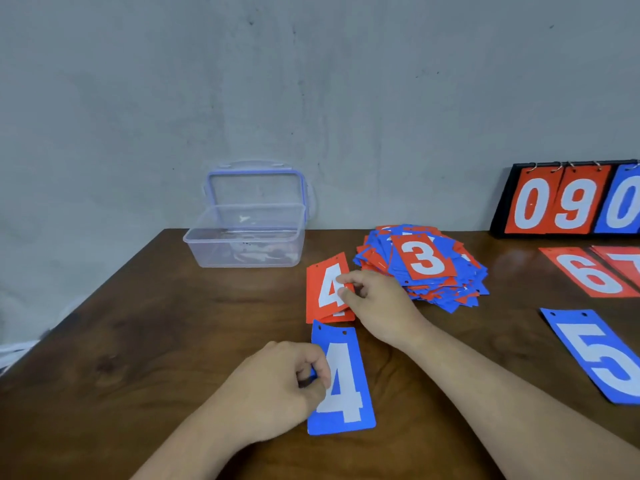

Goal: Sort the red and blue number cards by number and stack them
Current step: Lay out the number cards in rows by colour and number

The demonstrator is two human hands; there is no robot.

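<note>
Nearest me, my left hand [277, 379] pinches the blue 4 card [346, 386] on the desk [156, 323]. My right hand [374, 303] pinches the red 4 card [317, 296] just beyond, beside the mixed pile [460, 289].

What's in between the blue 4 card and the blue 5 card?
In the head view, only the right forearm crosses the bare table between the blue 4 and blue 5.

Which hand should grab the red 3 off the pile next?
Probably the right hand: it pinches the red 4 just beside the pile, close to the red 3 on top. The left hand is farther from it, pinching the blue 4.
</note>
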